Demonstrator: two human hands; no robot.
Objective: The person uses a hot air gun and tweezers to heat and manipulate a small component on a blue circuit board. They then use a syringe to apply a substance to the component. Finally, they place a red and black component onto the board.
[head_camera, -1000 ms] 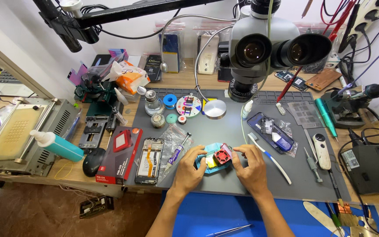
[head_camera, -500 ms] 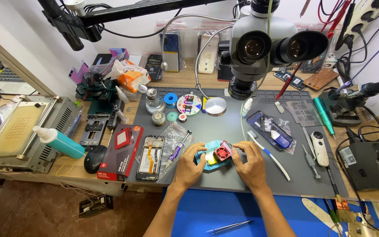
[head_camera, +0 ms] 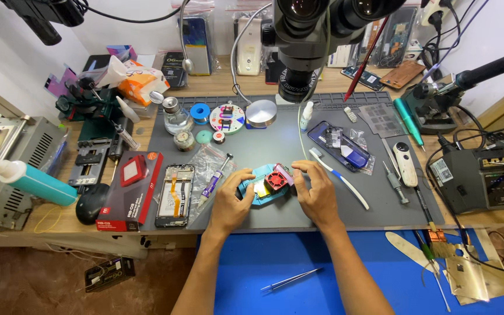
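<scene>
A small teal fixture (head_camera: 262,189) with a red fan on top lies on the grey work mat (head_camera: 275,146), right below the microscope (head_camera: 316,41). My left hand (head_camera: 231,201) grips its left side with fingers curled round the edge. My right hand (head_camera: 316,189) holds its right side, fingertips on the pink end piece beside the fan. Both forearms reach in from the bottom over a blue mat (head_camera: 298,274).
An opened phone frame (head_camera: 174,194), a red-and-black box (head_camera: 130,189), a syringe in a clear bag (head_camera: 214,178), a toothbrush (head_camera: 338,177) and a blue phone (head_camera: 340,146) surround the fixture. Tweezers (head_camera: 290,280) lie on the blue mat. A soldering station (head_camera: 476,178) stands at right.
The camera has moved closer and lower toward the bench. Both hands stay on the teal fixture, which has shifted little on the mat.
</scene>
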